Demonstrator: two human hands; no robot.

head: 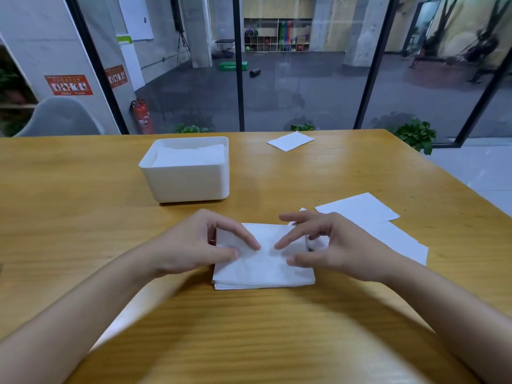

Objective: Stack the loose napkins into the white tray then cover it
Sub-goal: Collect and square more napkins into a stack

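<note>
In the head view, we see a honey-coloured wooden table [277, 342] with a fine straight grain and a slight gloss. At the centre of the frame lies a squared stack of napkins [263, 273], soft white paper with a faintly crinkled top sheet and thin layered edges along its near side.

Both hands are relaxed and laid on the stack, neither closed round it. The left hand [194, 245] rests its thumb and 1 stretched finger on the top sheet at the left edge. The right hand [340, 248] touches the top with its thumb and 1 straight fingertip; its outer fingers bend down at the right edge.

The white tray [191, 181], a smooth matt plastic box with rounded corners, stands above the stack, left of centre, holding folded napkins [191, 156] just below its rim.

At the right, 2 flat loose napkins [360, 210] overlap. 1 small napkin [291, 140] lies near the far edge, upper centre-right.

Under the left forearm a flat white shape [122, 325] shows; we cannot tell what it is.
</note>
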